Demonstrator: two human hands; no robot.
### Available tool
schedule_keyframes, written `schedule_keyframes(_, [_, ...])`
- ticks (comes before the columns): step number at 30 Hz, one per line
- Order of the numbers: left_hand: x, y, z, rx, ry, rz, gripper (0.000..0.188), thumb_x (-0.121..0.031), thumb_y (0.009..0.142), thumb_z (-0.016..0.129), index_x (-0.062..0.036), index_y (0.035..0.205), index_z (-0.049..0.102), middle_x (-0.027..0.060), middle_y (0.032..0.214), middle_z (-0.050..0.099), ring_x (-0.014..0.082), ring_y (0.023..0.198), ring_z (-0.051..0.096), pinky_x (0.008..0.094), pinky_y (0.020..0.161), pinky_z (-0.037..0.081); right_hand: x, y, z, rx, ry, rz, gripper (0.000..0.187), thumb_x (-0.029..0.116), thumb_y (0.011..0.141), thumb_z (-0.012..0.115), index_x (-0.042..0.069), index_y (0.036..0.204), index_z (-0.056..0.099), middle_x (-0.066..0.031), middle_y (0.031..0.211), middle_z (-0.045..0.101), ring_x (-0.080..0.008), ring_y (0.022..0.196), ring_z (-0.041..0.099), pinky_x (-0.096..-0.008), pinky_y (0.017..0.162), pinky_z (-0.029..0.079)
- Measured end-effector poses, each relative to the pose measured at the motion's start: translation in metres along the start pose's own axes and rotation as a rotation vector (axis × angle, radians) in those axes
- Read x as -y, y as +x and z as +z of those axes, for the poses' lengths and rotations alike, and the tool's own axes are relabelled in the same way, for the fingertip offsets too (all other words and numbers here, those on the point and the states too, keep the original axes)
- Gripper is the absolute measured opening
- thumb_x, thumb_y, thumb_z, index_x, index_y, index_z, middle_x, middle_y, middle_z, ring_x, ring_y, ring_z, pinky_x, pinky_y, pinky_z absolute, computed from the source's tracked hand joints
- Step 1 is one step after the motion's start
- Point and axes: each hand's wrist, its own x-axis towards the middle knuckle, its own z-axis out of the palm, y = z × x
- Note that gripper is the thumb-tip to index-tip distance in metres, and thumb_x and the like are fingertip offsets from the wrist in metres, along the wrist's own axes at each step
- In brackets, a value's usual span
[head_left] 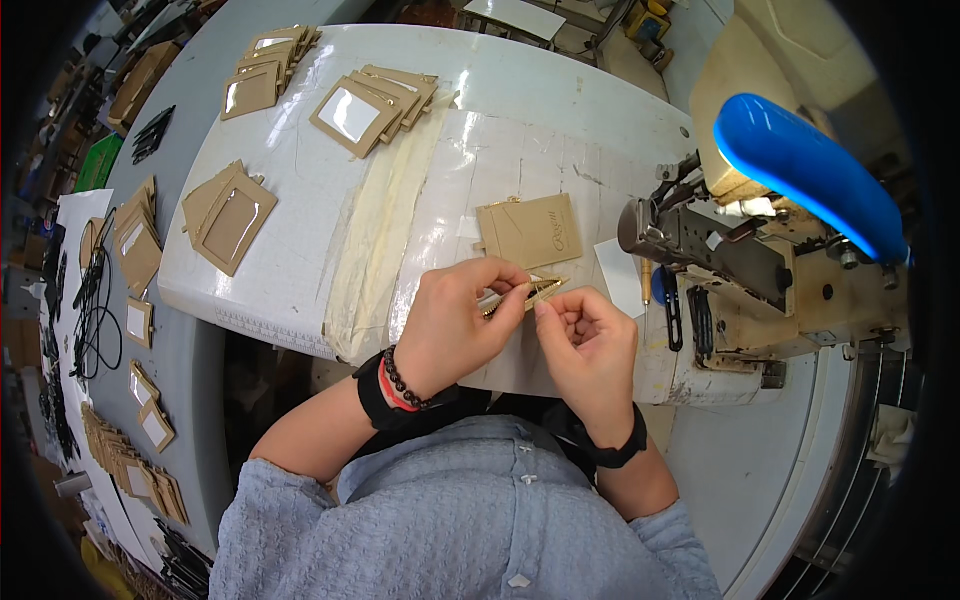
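Over the near edge of the work table, my left hand (pixel 460 318) is closed in a pinch on a short zipper (pixel 546 290) with gold teeth and dark tape. My right hand (pixel 592 335) is beside the zipper's right end, thumb and forefinger pressed together; what lies between them is too small to make out. Just beyond my fingers lies a flat tan leather-like card holder (pixel 530 232) with a stamped mark and a bit of gold zipper at its top edge. Part of the zipper is hidden behind my left fingers.
A sewing machine (pixel 740 250) with a blue cover (pixel 810 170) stands at the right. Near it lie a yellow-handled tool (pixel 646 282), dark snips (pixel 671 310) and a white card (pixel 618 275). Tan holders with clear windows lie stacked (pixel 375 108) at the far left; more lie on the side table (pixel 190 370).
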Motion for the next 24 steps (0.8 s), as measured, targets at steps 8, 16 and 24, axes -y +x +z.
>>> schedule_keyframes(8, [0.007,-0.019,0.011,-0.108,0.293,0.309,0.019,-0.002,0.077,0.077,-0.0019,0.096,0.072,0.0110,0.086,0.073,0.0235,0.079,0.071,0.0326,0.070,0.053,-0.001,-0.005,-0.007,0.061,0.135,0.090,0.007,0.003,0.093,0.069,-0.002,0.089,0.066,-0.0001,0.076,0.065,-0.0015,0.064,0.054,-0.0189,0.057,0.043])
schedule_keyframes(16, [-0.002,-0.044,0.007,-0.198,0.504,0.790,0.032,-0.002,0.077,0.075,0.0006,0.108,0.071,0.0112,0.104,0.071,0.0250,0.097,0.071,0.0338,0.072,0.050,-0.023,-0.033,-0.010,-0.020,0.185,-0.171,0.008,-0.003,0.089,0.072,-0.003,0.091,0.064,-0.0050,0.079,0.060,-0.0106,0.067,0.054,-0.0226,0.062,0.043])
schedule_keyframes(24, [-0.007,-0.049,0.005,-0.188,0.549,0.838,0.026,-0.008,0.083,0.070,0.0007,0.108,0.072,0.0132,0.108,0.071,0.0248,0.102,0.070,0.0319,0.076,0.047,-0.015,-0.039,-0.007,-0.163,-0.081,-0.468,0.011,-0.004,0.086,0.074,-0.001,0.088,0.065,-0.0074,0.071,0.059,-0.0140,0.061,0.055,-0.0242,0.054,0.041])
